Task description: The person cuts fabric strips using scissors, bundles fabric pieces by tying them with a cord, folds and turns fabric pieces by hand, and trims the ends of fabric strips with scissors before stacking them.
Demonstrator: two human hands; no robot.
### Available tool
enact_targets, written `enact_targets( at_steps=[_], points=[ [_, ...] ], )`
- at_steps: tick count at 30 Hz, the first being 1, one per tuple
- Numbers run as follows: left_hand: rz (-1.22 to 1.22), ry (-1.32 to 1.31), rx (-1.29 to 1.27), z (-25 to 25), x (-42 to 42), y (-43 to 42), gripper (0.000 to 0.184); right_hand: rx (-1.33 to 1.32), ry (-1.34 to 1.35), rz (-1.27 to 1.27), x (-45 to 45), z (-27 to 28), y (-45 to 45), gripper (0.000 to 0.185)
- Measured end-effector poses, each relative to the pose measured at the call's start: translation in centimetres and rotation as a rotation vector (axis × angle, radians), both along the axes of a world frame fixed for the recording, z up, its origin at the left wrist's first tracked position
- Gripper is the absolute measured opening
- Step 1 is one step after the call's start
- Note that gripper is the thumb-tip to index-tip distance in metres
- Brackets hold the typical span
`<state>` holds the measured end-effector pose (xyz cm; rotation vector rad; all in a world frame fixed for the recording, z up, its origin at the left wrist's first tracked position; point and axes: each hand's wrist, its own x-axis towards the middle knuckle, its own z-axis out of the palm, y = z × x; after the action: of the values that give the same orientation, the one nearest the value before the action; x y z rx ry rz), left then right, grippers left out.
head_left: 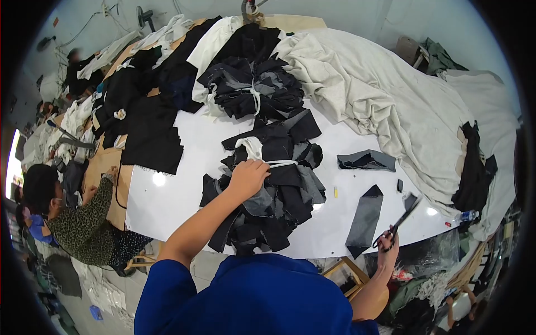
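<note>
On the table in front of me lies a bundle of dark denim pieces (287, 198), bound round the middle by a white cloth strip (282, 163). My left hand (249, 177) is closed on that strip near its loose, bunched end. At the right edge of the table my right hand (386, 249) grips scissors (403, 219) by the handles, with the blades pointing up and away. Just left of the scissors is a flat grey-black denim piece (364, 220). A second folded denim piece (365, 161) rests beyond it.
Another tied dark bundle (254, 89) sits behind the first. Pale fabric (385, 100) drapes over the table's right side; black cloth (151, 134) is piled at left. A yellow item (336, 192) and a plastic bottle (469, 215) lie at right. A co-worker (78, 223) sits at left.
</note>
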<state>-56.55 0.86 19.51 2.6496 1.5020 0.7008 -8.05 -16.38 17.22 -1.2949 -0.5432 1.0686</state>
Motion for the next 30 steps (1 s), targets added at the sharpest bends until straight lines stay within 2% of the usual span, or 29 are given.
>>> enact_targets(
  at_steps=[3, 4, 6, 8, 10, 11, 13, 14, 16, 17, 18, 19, 20, 21, 22, 23, 24, 25, 26, 27, 28, 29, 30],
  points=[
    [0.142, 0.135, -0.012, 0.3, 0.9, -1.4, 0.033, -0.054, -0.007, -0.013, 2.2, -2.4, 2.5, 0.05],
    [0.136, 0.138, -0.01, 0.4, 1.2, -1.9, 0.033, -0.08, 0.074, -0.066, 2.6, -3.1, 3.5, 0.036],
    [0.236, 0.095, -0.091, 0.8, 1.7, -2.7, 0.037, -0.113, 0.352, -0.164, 4.4, -5.4, 5.3, 0.021],
    [0.228, 0.123, -0.071, 0.5, 1.6, -2.9, 0.034, -0.127, 0.399, -0.202, 5.1, -6.6, 6.1, 0.021],
    [0.173, 0.097, -0.087, 0.7, 1.7, -3.1, 0.028, -0.191, 0.301, -0.295, 4.5, -6.5, 6.1, 0.023],
    [0.166, 0.052, -0.118, 0.7, 1.9, -3.5, 0.023, -0.277, 0.137, -0.289, 5.5, -8.2, 6.1, 0.025],
    [0.141, 0.036, -0.149, 1.9, 3.1, -4.7, 0.023, -0.555, -0.352, -0.24, 8.3, -10.2, 6.0, 0.04],
    [0.11, 0.012, -0.245, 2.1, 3.5, -5.3, 0.026, -0.579, -0.55, -0.351, 10.0, -13.1, 6.3, 0.055],
    [0.077, -0.007, -0.205, 1.9, 3.4, -6.2, 0.029, -0.579, -0.746, -0.311, 11.0, -14.0, 6.2, 0.062],
    [0.053, -0.032, -0.154, 1.9, 3.2, -6.6, 0.032, -0.58, -0.913, -0.206, 11.7, -14.3, 6.1, 0.069],
    [0.105, 0.015, -0.217, 2.8, 2.9, -7.0, 0.038, -0.728, -1.15, -0.108, 11.7, -14.5, 6.6, 0.07],
    [0.182, -0.017, -0.17, 3.2, 2.4, -6.9, 0.042, -0.868, -1.384, 0.002, 11.0, -13.7, 7.3, 0.072],
    [0.258, -0.043, -0.12, 3.5, 1.7, -6.8, 0.047, -0.811, -1.603, -0.039, 9.4, -13.4, 7.4, 0.062],
    [0.51, -0.082, -0.093, 2.7, 0.0, -6.5, 0.055, -0.431, -1.624, -0.018, 5.3, -12.3, 8.9, 0.056],
    [0.598, -0.179, -0.195, 0.9, -1.5, -6.3, 0.059, -0.058, -1.622, -0.022, 1.2, -9.7, 10.4, 0.05],
    [0.639, -0.438, -0.41, -0.2, -2.4, -5.9, 0.06, -0.186, -1.142, 0.286, -4.9, -4.1, 11.6, 0.04],
    [0.672, -0.698, -0.626, -1.1, -2.9, -5.5, 0.062, -0.478, -0.811, 0.571, -8.5, -5.7, 12.7, 0.043],
    [0.7, -0.679, -0.681, -2.1, -3.1, -5.2, 0.066, -0.308, -0.47, 0.714, -12.0, -9.8, 12.2, 0.054],
    [0.698, -0.673, -0.683, -1.6, -2.7, -5.2, 0.066, -0.486, -0.272, 0.982, -15.6, -10.1, 12.4, 0.066],
    [0.759, -0.617, -0.753, -0.4, -2.1, -5.2, 0.067, -0.651, -0.117, 0.98, -19.9, -9.2, 12.5, 0.069],
    [0.821, -0.561, -0.813, 0.4, -1.8, -4.8, 0.069, -0.553, -0.033, 0.902, -21.9, -7.6, 12.4, 0.067],
    [0.819, -0.652, -0.764, -2.0, -3.2, -5.3, 0.067, -0.448, 0.052, 0.824, -23.3, -5.7, 12.1, 0.065],
    [0.813, -1.037, -0.935, -3.0, -4.5, -5.6, 0.064, -0.237, 0.072, 0.784, -24.7, -4.3, 11.7, 0.065]
  ],
)
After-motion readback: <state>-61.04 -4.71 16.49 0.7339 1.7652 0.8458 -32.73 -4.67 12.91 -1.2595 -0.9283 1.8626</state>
